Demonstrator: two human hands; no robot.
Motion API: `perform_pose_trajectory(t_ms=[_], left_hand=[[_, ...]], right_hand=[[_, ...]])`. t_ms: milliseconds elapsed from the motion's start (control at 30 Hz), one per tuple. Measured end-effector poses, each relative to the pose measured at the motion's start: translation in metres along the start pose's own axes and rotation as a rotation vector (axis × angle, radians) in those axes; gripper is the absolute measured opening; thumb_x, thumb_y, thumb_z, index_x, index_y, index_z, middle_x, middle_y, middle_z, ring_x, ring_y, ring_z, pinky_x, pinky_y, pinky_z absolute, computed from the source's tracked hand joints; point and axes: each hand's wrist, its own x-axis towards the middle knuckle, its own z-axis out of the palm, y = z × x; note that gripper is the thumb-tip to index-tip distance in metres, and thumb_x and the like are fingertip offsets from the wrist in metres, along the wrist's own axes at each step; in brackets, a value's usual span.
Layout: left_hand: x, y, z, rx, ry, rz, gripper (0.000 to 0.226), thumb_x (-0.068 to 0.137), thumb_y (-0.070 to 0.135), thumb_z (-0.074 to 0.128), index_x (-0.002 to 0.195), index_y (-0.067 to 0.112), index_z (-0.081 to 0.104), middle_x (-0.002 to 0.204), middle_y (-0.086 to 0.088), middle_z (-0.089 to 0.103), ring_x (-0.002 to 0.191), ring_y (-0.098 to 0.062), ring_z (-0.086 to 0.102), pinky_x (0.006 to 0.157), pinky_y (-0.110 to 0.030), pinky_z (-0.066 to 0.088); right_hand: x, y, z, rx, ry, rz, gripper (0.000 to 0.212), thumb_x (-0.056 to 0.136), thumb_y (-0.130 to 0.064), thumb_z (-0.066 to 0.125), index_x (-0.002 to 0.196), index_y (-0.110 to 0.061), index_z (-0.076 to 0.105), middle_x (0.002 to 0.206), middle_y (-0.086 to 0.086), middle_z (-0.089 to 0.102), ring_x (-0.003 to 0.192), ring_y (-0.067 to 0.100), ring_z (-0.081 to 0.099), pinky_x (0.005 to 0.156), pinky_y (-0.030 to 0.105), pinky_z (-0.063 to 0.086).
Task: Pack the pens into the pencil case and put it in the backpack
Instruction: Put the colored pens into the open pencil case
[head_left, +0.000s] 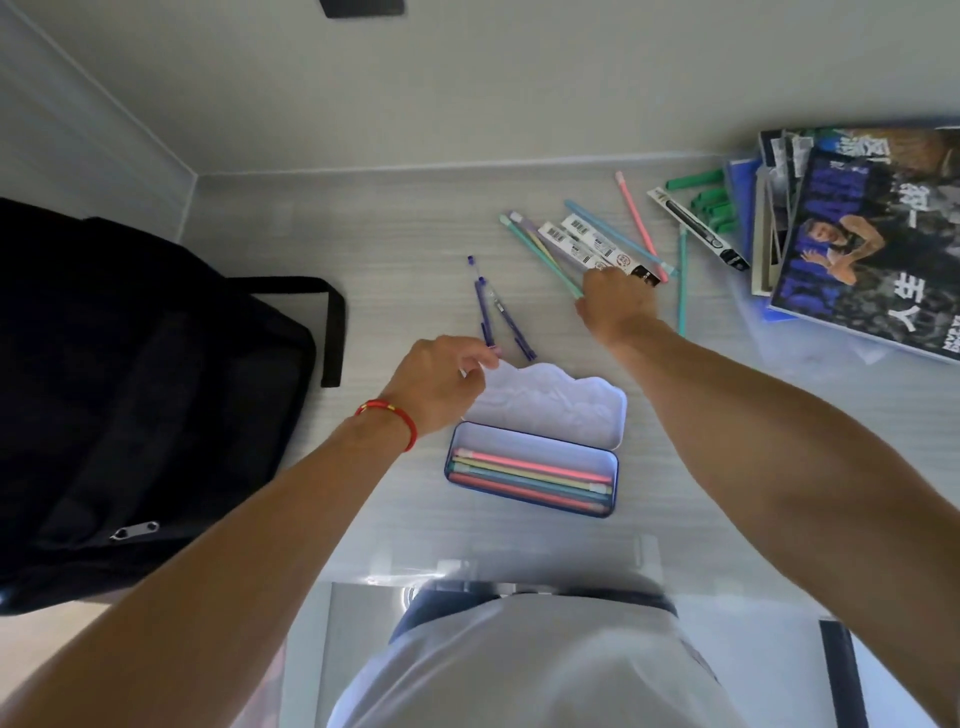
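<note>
An open blue tin pencil case (613, 486) lies on the desk in front of me, its white lid (561, 402) folded back. Several pastel pens (530, 475) lie inside it. My left hand (439, 382), red cord at the wrist, pinches the near end of a purple pen (482, 306) beside the lid. My right hand (618, 304) closes on the near ends of a bunch of pastel pens (535, 244) farther back. More loose pens (636, 223) and boxed refills (587, 241) lie around it. The black backpack (130, 395) sits at the left.
A stack of magazines and books (872, 244) fills the right back corner, with green pen caps (711, 200) and a boxed pen (696, 228) beside it. A wall runs behind the desk. The desk's front edge is at my waist.
</note>
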Motion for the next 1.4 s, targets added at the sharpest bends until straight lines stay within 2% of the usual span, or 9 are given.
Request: perform_pose_trajectory(t_ms=[133,300,433,700,833,967,1033,1167,1400], left_hand=[[-0.001,-0.008,0.010,-0.068,-0.005,-0.098,0.027,0.089,0.009,0.054,0.100,0.022,0.074,0.105,0.005,0.070,0.091,-0.012,0.063,0.077,-0.007,0.045],[0.005,-0.004,0.019,-0.401,0.047,-0.323,0.019,0.085,0.008,0.062,0.096,0.013,0.077,0.093,-0.010,0.074,0.072,-0.022,0.067,0.075,-0.032,0.060],[0.009,0.012,0.027,-0.800,0.000,-0.535,0.021,0.087,0.013,0.066,0.103,-0.001,0.070,0.089,-0.014,0.070,0.066,-0.026,0.063,0.070,-0.036,0.060],[-0.018,0.000,0.046,-0.909,-0.129,-0.283,0.016,0.091,0.007,0.066,0.096,-0.008,0.062,0.085,-0.022,0.069,0.071,-0.029,0.067,0.064,-0.033,0.061],[-0.019,-0.012,0.051,-0.649,-0.213,-0.137,0.017,0.087,0.012,0.071,0.090,-0.004,0.066,0.080,-0.020,0.072,0.067,-0.029,0.069,0.069,-0.040,0.062],[-0.016,-0.019,0.056,-0.300,-0.333,0.121,0.006,0.087,0.018,0.072,0.081,0.017,0.070,0.075,0.005,0.068,0.066,-0.004,0.061,0.064,-0.007,0.046],[-0.015,-0.025,0.056,-0.230,-0.347,0.153,0.007,0.084,0.022,0.075,0.086,0.016,0.072,0.084,0.000,0.071,0.075,-0.011,0.064,0.069,-0.012,0.048],[-0.016,-0.030,0.054,-0.262,-0.350,0.094,0.016,0.079,0.023,0.079,0.093,0.017,0.074,0.093,-0.006,0.076,0.089,-0.022,0.070,0.084,-0.033,0.057],[-0.017,-0.029,0.051,-0.244,-0.345,0.107,0.002,0.087,0.023,0.072,0.088,0.021,0.071,0.088,-0.003,0.075,0.085,-0.018,0.070,0.077,-0.022,0.051]], right_hand=[[-0.011,-0.013,-0.002,0.020,-0.026,0.043,0.027,0.092,-0.005,0.057,0.119,-0.005,0.063,0.119,0.018,0.067,0.112,0.040,0.064,0.086,0.040,0.053],[-0.055,-0.012,-0.010,0.567,-0.220,0.145,0.014,0.085,-0.013,0.063,0.075,-0.005,0.068,0.075,0.014,0.070,0.070,0.029,0.069,0.066,0.028,0.053],[-0.108,-0.011,-0.021,0.951,-0.428,0.161,0.010,0.081,-0.010,0.071,0.076,-0.003,0.076,0.071,0.014,0.072,0.060,0.021,0.061,0.051,0.024,0.047],[-0.182,-0.024,-0.019,1.009,-0.603,0.051,0.011,0.087,-0.014,0.068,0.090,-0.005,0.073,0.077,0.008,0.074,0.066,0.012,0.067,0.054,0.025,0.052],[-0.192,-0.036,-0.012,1.019,-0.286,0.132,0.014,0.089,-0.015,0.069,0.094,-0.002,0.071,0.085,0.019,0.072,0.062,0.017,0.064,0.046,0.023,0.050],[-0.181,-0.037,-0.019,1.200,0.035,0.288,0.018,0.086,-0.027,0.073,0.101,-0.017,0.068,0.083,0.003,0.073,0.057,0.017,0.069,0.043,0.027,0.049],[-0.176,-0.032,-0.021,1.256,0.141,0.340,0.015,0.086,-0.021,0.072,0.100,-0.018,0.067,0.081,0.005,0.074,0.053,0.020,0.069,0.044,0.028,0.051],[-0.176,-0.026,-0.015,1.458,0.160,0.411,0.012,0.092,-0.004,0.067,0.104,-0.002,0.068,0.082,0.023,0.075,0.053,0.025,0.067,0.056,0.034,0.058],[-0.187,-0.014,-0.007,1.503,0.143,0.493,0.010,0.085,-0.004,0.074,0.091,0.001,0.069,0.071,0.014,0.074,0.058,0.028,0.069,0.064,0.037,0.062]])
